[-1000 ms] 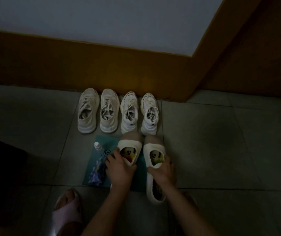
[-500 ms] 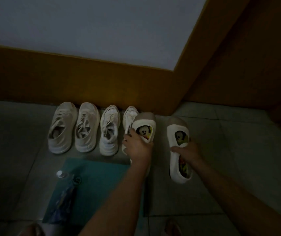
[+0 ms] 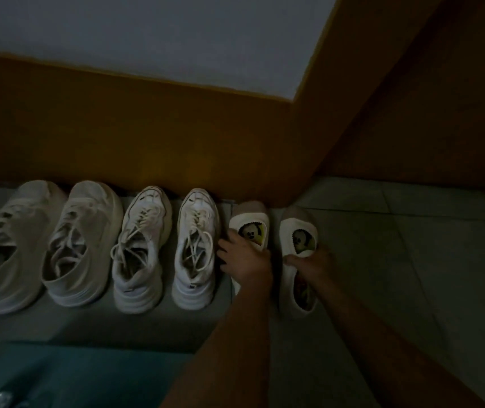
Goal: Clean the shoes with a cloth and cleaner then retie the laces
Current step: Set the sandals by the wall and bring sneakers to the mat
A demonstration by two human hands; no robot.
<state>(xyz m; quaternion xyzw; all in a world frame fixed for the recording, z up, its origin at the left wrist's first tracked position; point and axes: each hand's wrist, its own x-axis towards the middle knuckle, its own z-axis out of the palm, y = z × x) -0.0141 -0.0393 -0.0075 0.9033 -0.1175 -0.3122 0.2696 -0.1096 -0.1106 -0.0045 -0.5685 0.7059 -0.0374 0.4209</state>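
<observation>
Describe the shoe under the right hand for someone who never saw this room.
Six pale shoes line the brown wall base. Take the rightmost slip-on, nearest the corner. It is laceless with a cartoon insole; its twin is under the left hand.

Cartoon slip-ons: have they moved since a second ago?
Yes. The cartoon slip-ons went from the teal mat, in front of the white sneakers, to the row's right end.

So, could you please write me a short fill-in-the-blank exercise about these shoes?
1. ____ laced sneakers stand along the wall.
2. The left hand holds the left slip-on, beside the ____ sneaker from the left.
3. The right hand holds the right slip-on, which has no ____.
Missing: four; fourth; laces.
</observation>
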